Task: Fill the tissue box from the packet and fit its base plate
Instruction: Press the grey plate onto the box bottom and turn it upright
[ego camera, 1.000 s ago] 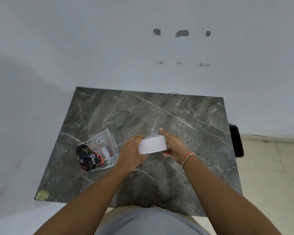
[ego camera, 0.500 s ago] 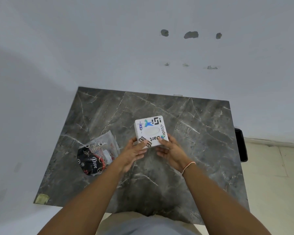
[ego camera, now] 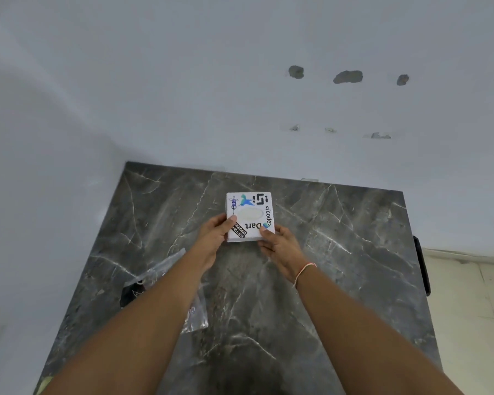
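The white tissue box [ego camera: 249, 215], square and covered with stickers, lies top-up on the dark marble table [ego camera: 340, 252], its oval slot showing tissue. My left hand [ego camera: 215, 235] grips its near left corner with the thumb on top. My right hand [ego camera: 280, 245] holds the near right corner. The clear tissue packet [ego camera: 160, 277] with a black printed part lies at the left, mostly hidden under my left forearm. The base plate is not visible as a separate piece.
The table stands against a pale wall at the back and left. A black object [ego camera: 422, 266] hangs past the table's right edge, above the tiled floor [ego camera: 468, 309]. A yellowish scrap [ego camera: 44, 384] sits at the near left corner.
The box was turned from on edge to top-up and moved farther from me onto the table. My arms stretched forward, and my left forearm now covers the packet.
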